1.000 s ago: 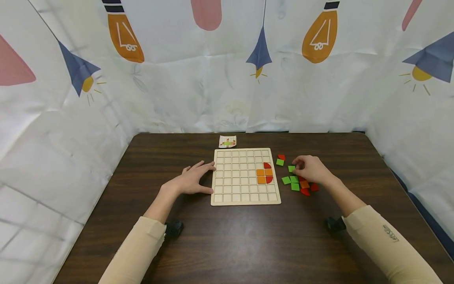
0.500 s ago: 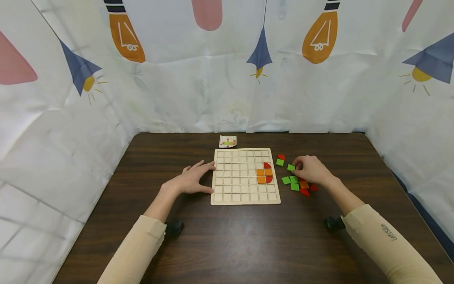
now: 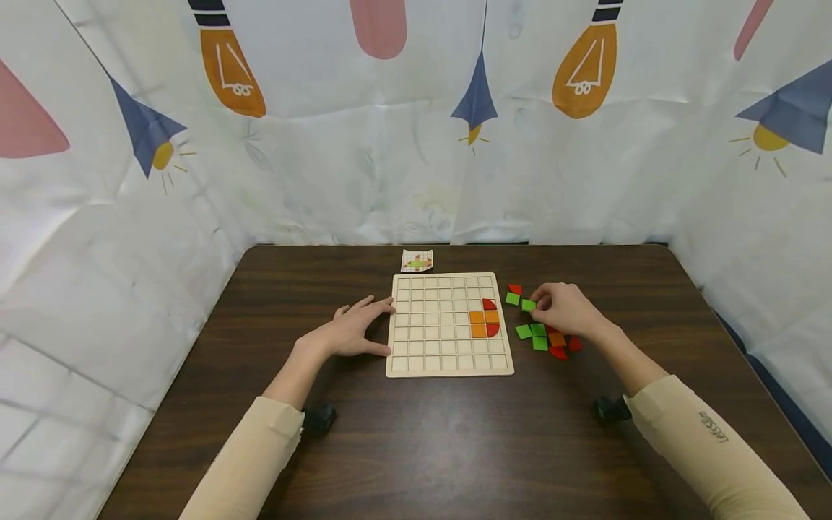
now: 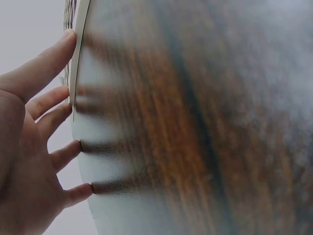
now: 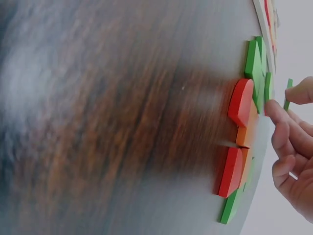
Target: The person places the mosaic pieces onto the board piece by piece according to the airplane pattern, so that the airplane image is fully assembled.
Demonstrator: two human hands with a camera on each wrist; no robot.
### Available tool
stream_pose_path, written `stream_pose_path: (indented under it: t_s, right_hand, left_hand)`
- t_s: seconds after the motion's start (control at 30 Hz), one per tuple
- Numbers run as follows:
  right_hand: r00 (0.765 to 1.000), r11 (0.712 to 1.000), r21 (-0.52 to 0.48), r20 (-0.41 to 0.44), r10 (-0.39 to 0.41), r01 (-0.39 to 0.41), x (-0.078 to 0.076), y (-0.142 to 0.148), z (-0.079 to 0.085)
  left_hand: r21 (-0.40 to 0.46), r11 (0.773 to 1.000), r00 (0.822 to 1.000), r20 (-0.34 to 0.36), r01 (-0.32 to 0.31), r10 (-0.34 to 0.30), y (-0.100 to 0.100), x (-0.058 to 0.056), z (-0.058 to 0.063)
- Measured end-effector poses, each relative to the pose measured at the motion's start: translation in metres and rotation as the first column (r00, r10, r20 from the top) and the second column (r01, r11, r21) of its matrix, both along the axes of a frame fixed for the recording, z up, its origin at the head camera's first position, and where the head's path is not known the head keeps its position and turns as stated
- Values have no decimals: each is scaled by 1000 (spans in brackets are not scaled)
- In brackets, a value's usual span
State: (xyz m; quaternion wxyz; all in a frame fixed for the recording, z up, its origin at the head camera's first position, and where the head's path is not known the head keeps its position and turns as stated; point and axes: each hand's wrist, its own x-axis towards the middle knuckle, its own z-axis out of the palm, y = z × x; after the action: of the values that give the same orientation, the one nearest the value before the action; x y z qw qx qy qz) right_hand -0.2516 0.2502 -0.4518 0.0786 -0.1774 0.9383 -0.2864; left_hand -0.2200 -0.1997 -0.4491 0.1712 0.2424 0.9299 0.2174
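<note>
A pale wooden grid board (image 3: 425,346) lies on the table. Two red quarter-round tiles and several orange squares, among them an orange tile (image 3: 478,331), sit in its cells on the right side. My left hand (image 3: 349,331) touches the board's left edge with spread fingers and thumb, as the left wrist view also shows. To the right of the board, my right hand (image 3: 567,309) pinches a green square tile (image 3: 529,305) between thumb and fingertips. The right wrist view has this green tile (image 5: 288,95) raised edge-on off the table.
Loose green tiles (image 3: 539,344), red tiles (image 3: 557,352) and an orange tile (image 3: 557,339) are clustered below the right hand. Another green tile (image 3: 512,298) and a red tile (image 3: 515,289) lie near the board's upper right. A pattern card (image 3: 417,261) lies behind the board.
The right hand has shifted slightly left, carrying the green square tile toward the board. The left hand stays in place at the board's edge.
</note>
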Motion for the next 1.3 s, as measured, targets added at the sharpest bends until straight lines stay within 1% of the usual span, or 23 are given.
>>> stream_pose_path:
  t_s: [0.23,0.43,0.7,0.93,1.3]
  right_hand:
    - [998,997,-79,59,-17,22,4,-5,2]
    - [996,989,-143,91,-12,25,8,-11,3]
    - [996,985,-172,87,18,-3,11,-18,2]
    - [997,984,-172,67,48,-36,16,-29,3]
    - [997,978,-203,61,56,-43,19,-44,2]
  left_hand:
    - [10,1000,1000,-5,0,0,-1,0,-1]
    - [8,1000,1000,-4,1,-1,-1,0,-3]
    - [16,1000,1000,-4,3,-3,0,-1,-2]
    - [14,1000,1000,-5,2,-2,-1,-1,-4]
    - [23,1000,1000,-2,-6,6,-1,0,-3]
